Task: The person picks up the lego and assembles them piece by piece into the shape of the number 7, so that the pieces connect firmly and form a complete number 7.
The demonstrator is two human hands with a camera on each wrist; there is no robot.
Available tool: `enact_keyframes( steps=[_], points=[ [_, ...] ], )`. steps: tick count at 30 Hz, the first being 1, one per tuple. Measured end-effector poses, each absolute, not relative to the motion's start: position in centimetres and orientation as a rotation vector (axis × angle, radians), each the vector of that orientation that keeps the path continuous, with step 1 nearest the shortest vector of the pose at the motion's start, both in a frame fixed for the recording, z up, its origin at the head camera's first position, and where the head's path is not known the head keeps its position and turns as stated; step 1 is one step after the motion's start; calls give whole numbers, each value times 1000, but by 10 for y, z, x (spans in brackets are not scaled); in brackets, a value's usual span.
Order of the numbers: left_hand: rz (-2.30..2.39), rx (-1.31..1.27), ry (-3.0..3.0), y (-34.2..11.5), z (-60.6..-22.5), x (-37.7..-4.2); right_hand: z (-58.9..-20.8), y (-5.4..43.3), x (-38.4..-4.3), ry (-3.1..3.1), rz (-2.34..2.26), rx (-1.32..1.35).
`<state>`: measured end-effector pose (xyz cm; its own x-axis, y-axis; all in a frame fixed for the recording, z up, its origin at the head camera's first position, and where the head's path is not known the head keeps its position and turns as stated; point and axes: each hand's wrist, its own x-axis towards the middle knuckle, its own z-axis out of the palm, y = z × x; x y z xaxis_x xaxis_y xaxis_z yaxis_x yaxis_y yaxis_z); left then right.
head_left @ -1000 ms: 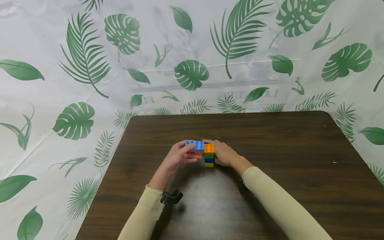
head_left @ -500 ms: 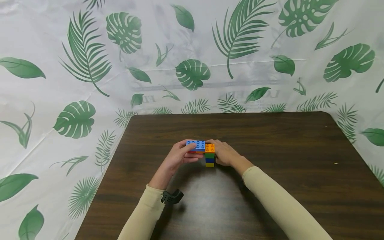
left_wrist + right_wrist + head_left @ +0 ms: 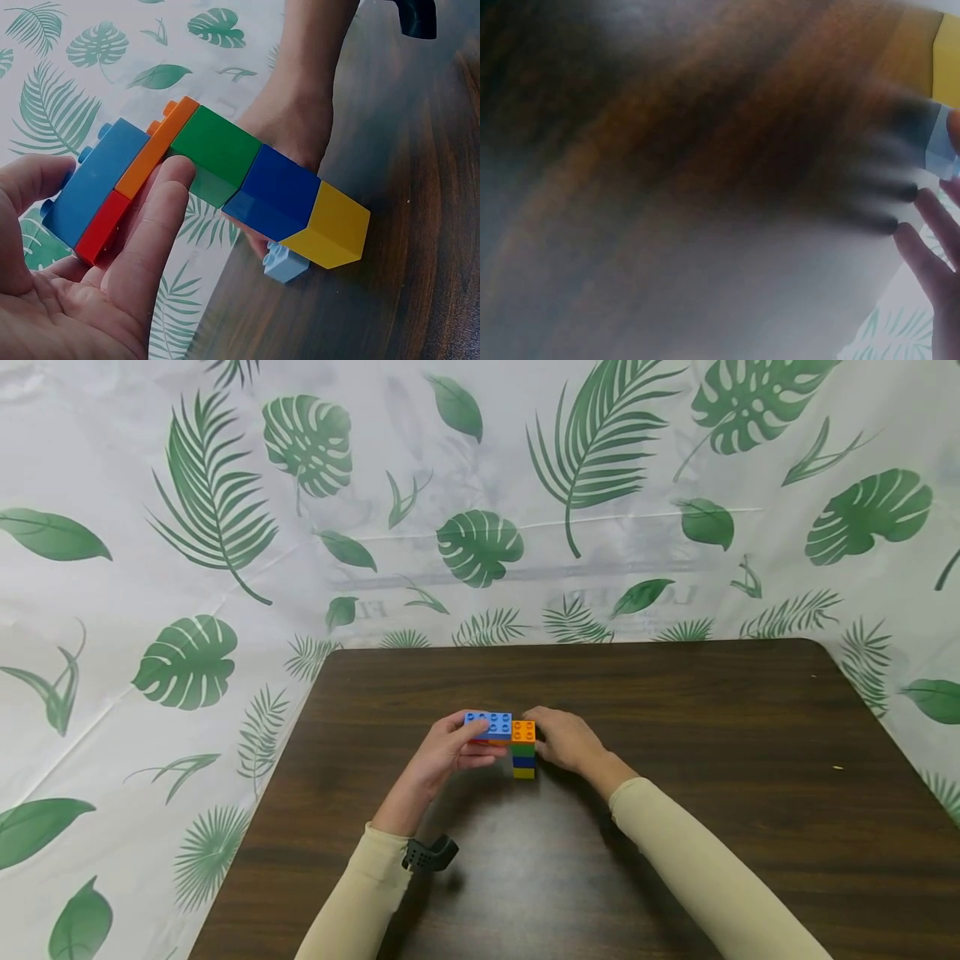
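My left hand pinches the blue brick at the top of a joined brick build, thumb on its studs and fingers underneath. A red brick sits below the blue one, beside an orange brick. From the orange end, a column of green, dark blue and yellow bricks runs down. Behind this column is my right hand, its fingertips partly hidden. It pinches a small light blue brick, which lies low near the yellow brick.
The dark wood-grain table extends around both hands. A white cloth with green leaves hangs behind its far edge. A black band is on the left wrist.
The right hand has drawn slightly to the right, its fingers reaching less far behind the column. The left hand and the build stay nearly still.
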<state>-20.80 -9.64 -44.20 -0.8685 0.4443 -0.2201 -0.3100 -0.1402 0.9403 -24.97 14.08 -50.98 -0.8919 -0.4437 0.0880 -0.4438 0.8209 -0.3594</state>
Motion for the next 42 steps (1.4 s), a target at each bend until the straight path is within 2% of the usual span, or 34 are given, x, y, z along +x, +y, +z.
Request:
enact_keyframes(
  steps=[10, 26, 42],
  points=[
    [2060, 154, 1644, -95, -443, -209, -512, 150, -247, -2968, 579, 672],
    [2079, 141, 1635, -94, -443, -208, -511, 170, -248, -2871, 934, 505],
    [2065, 137, 1664, -93, -443, -205, -460, 166, -229, -2516, 1119, 698]
  ],
)
